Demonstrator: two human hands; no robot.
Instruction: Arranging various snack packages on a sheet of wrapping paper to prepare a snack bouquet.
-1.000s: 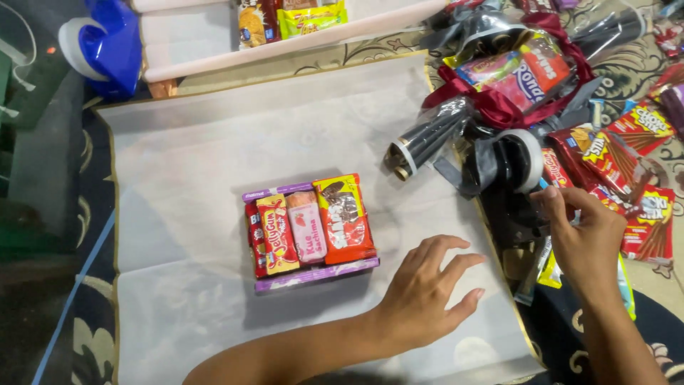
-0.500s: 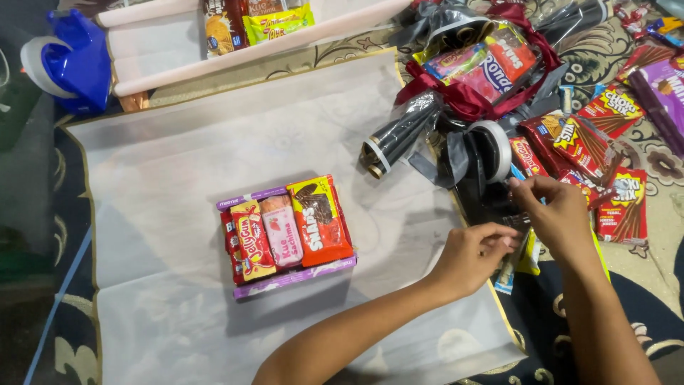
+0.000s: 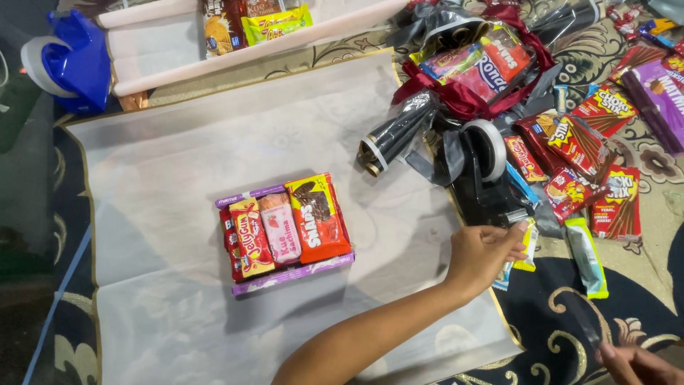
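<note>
Red and yellow snack packets [image 3: 285, 227] on translucent white wrapping paper [image 3: 178, 178] — black tape dispenser [image 3: 484, 178], blue dispenser [image 3: 75, 60], dark gold-patterned carpet [image 3: 563, 335].

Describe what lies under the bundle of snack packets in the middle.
The bundle of snack packets rests on a large translucent white wrapping sheet spread over a dark patterned carpet. Anything directly beneath the bundle is covered.
</note>
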